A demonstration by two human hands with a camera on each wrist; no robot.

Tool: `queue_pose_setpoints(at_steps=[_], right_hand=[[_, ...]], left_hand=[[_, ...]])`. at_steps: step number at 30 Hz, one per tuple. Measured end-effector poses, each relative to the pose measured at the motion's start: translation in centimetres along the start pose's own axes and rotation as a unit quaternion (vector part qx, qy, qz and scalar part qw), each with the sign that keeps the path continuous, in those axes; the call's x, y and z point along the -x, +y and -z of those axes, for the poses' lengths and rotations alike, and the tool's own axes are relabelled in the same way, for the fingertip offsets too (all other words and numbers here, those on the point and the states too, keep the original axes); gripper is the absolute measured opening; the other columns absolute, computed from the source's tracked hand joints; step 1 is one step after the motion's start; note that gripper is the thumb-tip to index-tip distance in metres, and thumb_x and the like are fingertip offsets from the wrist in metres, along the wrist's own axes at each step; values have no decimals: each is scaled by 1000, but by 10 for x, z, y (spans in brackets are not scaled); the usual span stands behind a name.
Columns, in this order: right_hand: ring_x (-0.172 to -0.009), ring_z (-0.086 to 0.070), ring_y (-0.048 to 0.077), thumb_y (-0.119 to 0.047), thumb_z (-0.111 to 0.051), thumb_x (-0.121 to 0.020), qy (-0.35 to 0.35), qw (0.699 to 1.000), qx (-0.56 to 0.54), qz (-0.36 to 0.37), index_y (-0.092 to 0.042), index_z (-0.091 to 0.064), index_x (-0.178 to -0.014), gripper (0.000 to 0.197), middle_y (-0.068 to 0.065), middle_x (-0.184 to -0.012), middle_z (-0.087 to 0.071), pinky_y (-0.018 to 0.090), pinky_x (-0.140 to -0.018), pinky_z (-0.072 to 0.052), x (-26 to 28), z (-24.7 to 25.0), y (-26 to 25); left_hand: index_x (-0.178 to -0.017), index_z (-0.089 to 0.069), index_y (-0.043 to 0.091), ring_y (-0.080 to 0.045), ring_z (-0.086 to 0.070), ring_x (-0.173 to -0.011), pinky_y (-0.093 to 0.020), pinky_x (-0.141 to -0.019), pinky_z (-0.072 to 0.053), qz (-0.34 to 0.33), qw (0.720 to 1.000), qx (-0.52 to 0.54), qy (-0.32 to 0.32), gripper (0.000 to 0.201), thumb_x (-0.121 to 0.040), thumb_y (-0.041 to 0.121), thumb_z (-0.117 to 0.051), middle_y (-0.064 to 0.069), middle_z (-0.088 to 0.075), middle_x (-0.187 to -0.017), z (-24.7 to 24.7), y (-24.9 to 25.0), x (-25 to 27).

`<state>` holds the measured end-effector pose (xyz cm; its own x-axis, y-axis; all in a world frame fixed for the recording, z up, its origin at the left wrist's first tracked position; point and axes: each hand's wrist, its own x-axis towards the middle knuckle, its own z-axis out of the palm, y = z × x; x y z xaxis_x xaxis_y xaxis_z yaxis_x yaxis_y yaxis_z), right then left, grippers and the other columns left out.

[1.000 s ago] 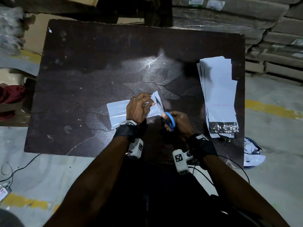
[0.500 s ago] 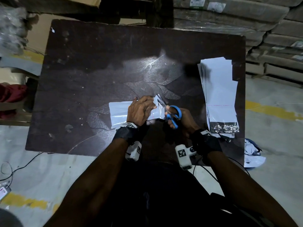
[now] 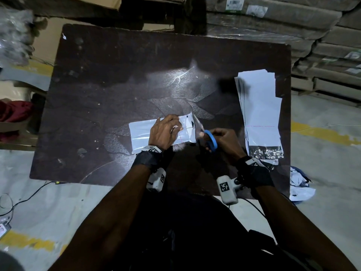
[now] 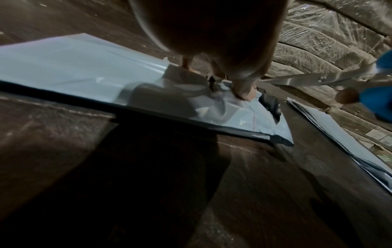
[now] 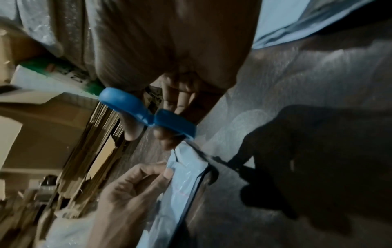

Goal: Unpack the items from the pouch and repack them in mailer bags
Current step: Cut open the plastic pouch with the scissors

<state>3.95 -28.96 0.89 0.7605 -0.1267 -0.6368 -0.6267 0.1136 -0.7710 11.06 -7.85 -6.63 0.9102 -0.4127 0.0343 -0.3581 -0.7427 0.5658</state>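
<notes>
A white pouch (image 3: 142, 132) lies flat near the front of the dark table (image 3: 117, 75). My left hand (image 3: 166, 132) lies on its right half, and the fingertips (image 4: 244, 94) pinch the plastic by the cut end. My right hand (image 3: 224, 140) grips blue-handled scissors (image 3: 212, 140), blades (image 3: 197, 122) along the pouch's right edge. In the right wrist view the scissors (image 5: 148, 114) have fingers through the loops, with the blades at the pouch (image 5: 186, 181) edge. The pouch's contents are hidden.
A stack of white mailer bags (image 3: 259, 110) lies along the table's right side. Crumpled white plastic (image 3: 298, 184) sits on the floor by the front right corner. Wrapped cardboard stacks (image 3: 293, 26) stand behind the table. A cable (image 3: 23, 200) runs over the floor at left.
The scissors have travelled along the pouch's right end, and their handles have come together. My left hand has stayed on the pouch, which has hardly shifted.
</notes>
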Motion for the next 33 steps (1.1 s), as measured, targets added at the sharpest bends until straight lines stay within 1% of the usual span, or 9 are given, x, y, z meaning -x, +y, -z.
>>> queue_pose_setpoints(at_steps=[3,5,7,10,15,21,26,30,33], right_hand=[[-70,-70,11,-33,-80,-77,96,973,196,78,-17,-79,-88,20,-1,-77,-76,35,-67,-60,-13,15,7],[-76,-71,15,-39,-76,-76,127,939,301,104,-22,-78,-93,24,0,-78,-75,37,-70,-57,-20,19,8],[-80,-70,24,-37,-74,-76,133,903,388,123,-18,-77,-95,27,7,-82,-75,38,-70,-54,-23,15,7],[-81,-64,37,-38,-66,-81,136,859,477,130,-9,-70,-82,30,16,-80,-70,38,-66,-47,-27,8,9],[-86,-62,43,-23,-54,-89,115,823,543,120,-3,-65,-88,22,24,-93,-66,42,-68,-44,-31,-1,14],[-86,-62,42,-22,-56,-89,123,832,520,151,-2,-66,-87,23,23,-94,-66,41,-68,-44,-26,-2,13],[-85,-63,42,-23,-59,-86,108,853,481,171,-9,-67,-83,17,19,-89,-69,42,-70,-47,-22,-14,10],[-86,-64,38,-30,-63,-85,93,883,437,146,-7,-67,-82,23,19,-87,-70,36,-70,-45,-23,-22,7],[-88,-65,34,-40,-64,-85,91,905,397,125,-12,-66,-80,29,14,-87,-71,34,-72,-45,-25,-26,6]], left_hand=[[-99,-71,20,-20,-62,-101,-33,-84,-45,-4,1000,-13,-13,15,-92,30,-63,3,-65,-118,2,1,3],[-105,-70,20,-21,-62,-101,-34,-84,-46,7,999,-21,-24,19,-90,30,-64,2,-63,-121,4,3,3],[-110,-68,20,-23,-62,-102,-36,-86,-45,15,999,-27,-40,25,-89,32,-64,2,-61,-125,6,5,4],[-115,-65,19,-25,-61,-108,-41,-91,-43,22,997,-33,-66,33,-87,36,-63,0,-59,-128,8,9,5],[-121,-63,18,-27,-57,-119,-46,-101,-36,45,994,-50,-86,42,-85,38,-70,-3,-55,-135,9,14,9],[-116,-69,21,-26,-58,-116,-49,-101,-38,66,993,-62,-82,34,-86,38,-69,0,-57,-134,9,16,7],[-88,-72,22,-22,-64,-99,-44,-95,-41,80,994,-61,-36,7,-85,24,-66,7,-64,-122,6,19,3],[-91,-67,17,-26,-64,-93,-42,-91,-42,36,995,-88,-31,8,-86,17,-61,2,-65,-110,11,28,-1],[-91,-63,16,-27,-61,-91,-39,-85,-43,35,996,-85,-7,5,-88,20,-59,-1,-63,-101,22,37,1]])
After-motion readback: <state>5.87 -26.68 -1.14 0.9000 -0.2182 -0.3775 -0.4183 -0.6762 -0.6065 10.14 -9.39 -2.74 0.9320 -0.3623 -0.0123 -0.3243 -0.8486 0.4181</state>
